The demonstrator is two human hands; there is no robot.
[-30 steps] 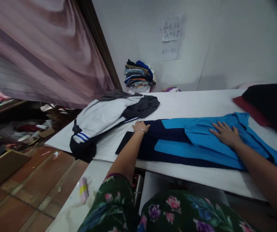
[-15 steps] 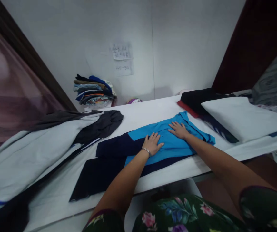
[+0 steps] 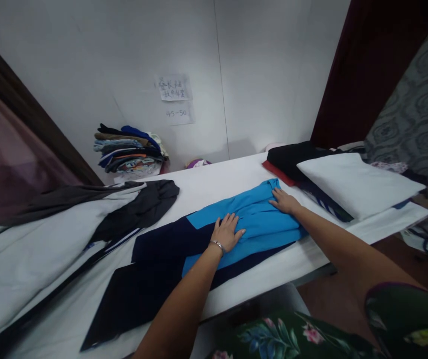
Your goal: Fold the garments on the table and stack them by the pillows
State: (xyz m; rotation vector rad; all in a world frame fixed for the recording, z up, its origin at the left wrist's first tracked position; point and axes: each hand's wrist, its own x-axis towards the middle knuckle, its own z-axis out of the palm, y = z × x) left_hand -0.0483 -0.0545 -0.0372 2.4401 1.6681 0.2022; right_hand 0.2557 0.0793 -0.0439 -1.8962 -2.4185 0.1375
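A blue and navy garment (image 3: pixel 258 219) lies stretched along a white table (image 3: pixel 217 184). My left hand (image 3: pixel 226 232) rests flat on its middle, fingers spread, where light blue meets navy. My right hand (image 3: pixel 283 201) presses flat on the garment's far right end, near the collar. Neither hand grips anything. A thin bracelet sits on my left wrist.
A white and grey jacket (image 3: pixel 49 234) sprawls over the table's left part. Folded black, red and white cloth (image 3: pixel 348 182) is stacked at the right. A pile of folded clothes (image 3: pixel 129 149) stands against the wall under paper notes (image 3: pixel 174 89). A dark curtain hangs at right.
The view swung right. My left hand slid from the navy end to the garment's middle. My right hand moved toward the collar end.
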